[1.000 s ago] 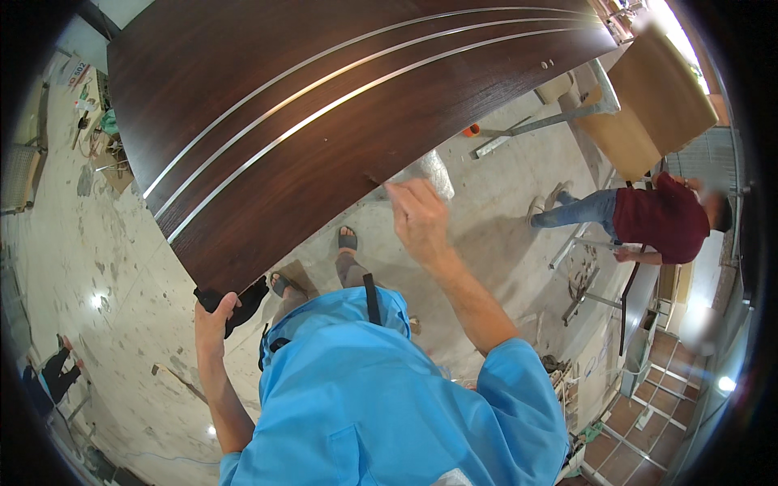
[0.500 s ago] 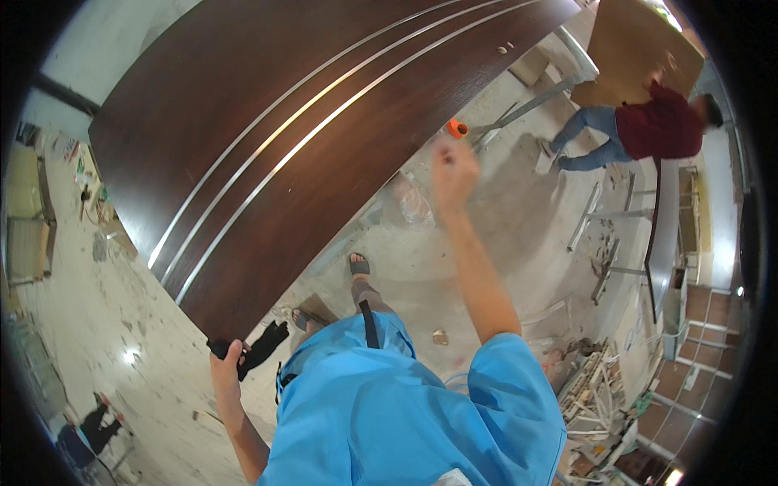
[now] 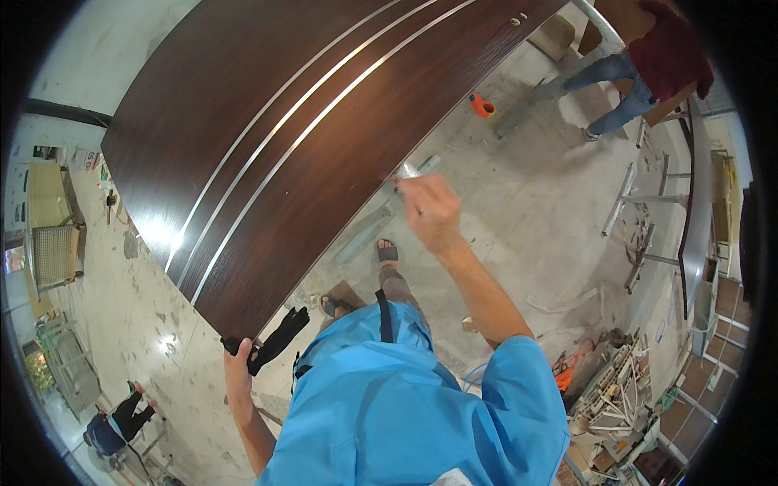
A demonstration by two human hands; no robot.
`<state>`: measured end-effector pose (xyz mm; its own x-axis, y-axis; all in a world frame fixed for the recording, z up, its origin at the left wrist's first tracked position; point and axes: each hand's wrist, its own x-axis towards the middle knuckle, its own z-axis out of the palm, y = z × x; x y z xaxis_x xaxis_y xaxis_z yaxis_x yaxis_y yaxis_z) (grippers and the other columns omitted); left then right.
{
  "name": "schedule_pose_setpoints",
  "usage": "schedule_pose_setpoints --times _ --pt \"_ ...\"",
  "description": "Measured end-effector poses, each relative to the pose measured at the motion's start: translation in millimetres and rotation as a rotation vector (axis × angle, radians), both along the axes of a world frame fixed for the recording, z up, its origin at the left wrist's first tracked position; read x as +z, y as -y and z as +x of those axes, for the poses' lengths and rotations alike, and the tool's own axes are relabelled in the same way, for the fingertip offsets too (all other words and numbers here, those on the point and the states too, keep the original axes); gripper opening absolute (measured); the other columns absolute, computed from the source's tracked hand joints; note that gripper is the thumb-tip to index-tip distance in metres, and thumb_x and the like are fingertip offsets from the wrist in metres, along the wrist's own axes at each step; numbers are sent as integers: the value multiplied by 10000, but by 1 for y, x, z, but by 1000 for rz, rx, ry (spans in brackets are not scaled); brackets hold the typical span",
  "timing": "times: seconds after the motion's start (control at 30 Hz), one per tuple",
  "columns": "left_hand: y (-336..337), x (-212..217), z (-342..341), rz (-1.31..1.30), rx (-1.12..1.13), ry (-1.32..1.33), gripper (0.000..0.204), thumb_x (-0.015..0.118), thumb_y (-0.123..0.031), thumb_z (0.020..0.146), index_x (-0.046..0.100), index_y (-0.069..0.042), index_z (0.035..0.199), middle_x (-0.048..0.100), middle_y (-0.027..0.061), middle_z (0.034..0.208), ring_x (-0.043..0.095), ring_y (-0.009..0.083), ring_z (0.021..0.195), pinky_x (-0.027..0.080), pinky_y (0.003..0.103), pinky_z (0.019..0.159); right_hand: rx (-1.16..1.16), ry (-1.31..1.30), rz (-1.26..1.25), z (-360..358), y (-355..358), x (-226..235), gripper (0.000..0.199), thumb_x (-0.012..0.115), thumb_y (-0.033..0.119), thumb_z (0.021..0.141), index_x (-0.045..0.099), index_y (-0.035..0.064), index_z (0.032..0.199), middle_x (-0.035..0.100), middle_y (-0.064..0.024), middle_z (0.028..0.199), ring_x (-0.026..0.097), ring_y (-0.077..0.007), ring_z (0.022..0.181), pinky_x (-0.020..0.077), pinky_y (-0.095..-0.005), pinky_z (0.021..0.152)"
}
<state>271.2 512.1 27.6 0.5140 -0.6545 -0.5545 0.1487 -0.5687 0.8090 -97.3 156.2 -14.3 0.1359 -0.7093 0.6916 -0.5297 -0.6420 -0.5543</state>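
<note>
Head view: a person in a bright blue shirt [image 3: 373, 397] stands on a stained pale floor [image 3: 519, 259], seen from above through a wide round lens. A large, dark brown wood-grain panel [image 3: 332, 154] fills the upper left and centre, slanting up to the right; three silvery strips run along it. The left hand [image 3: 239, 356] is at the panel's nearest corner, thumb on top and fingers closed around a bunched black cloth [image 3: 278, 340] that hangs off to the right. The right hand [image 3: 431, 211] is beside the panel's long near edge, fingers bent inward; blur hides how tightly they close and whether they pinch anything. Beyond it, near the same edge, is an orange ring-shaped object [image 3: 477, 103]. At upper right is a co-worker [image 3: 668, 53] in dark red and jeans.
</note>
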Motion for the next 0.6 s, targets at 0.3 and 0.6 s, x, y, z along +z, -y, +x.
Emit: schedule_pose_setpoints --times 0.3,0.6 --pt "10 6 -2 -16 -49 -32 380 691 -321 1008 563 -31 1218 689 84 942 544 105 699 432 241 616 -184 -66 -93 3 45 7 171 737 -33 845 742 32 1002 683 -107 860 662 -273 792 529 -376 690" --pt "21 0 -26 -109 189 44 468 649 -478 1032 585 -57 1228 743 122 949 620 108 715 417 238 578 -176 133 205 20 -25 11 156 744 -10 852 749 29 1003 701 -99 875 680 -226 732 544 -342 664"
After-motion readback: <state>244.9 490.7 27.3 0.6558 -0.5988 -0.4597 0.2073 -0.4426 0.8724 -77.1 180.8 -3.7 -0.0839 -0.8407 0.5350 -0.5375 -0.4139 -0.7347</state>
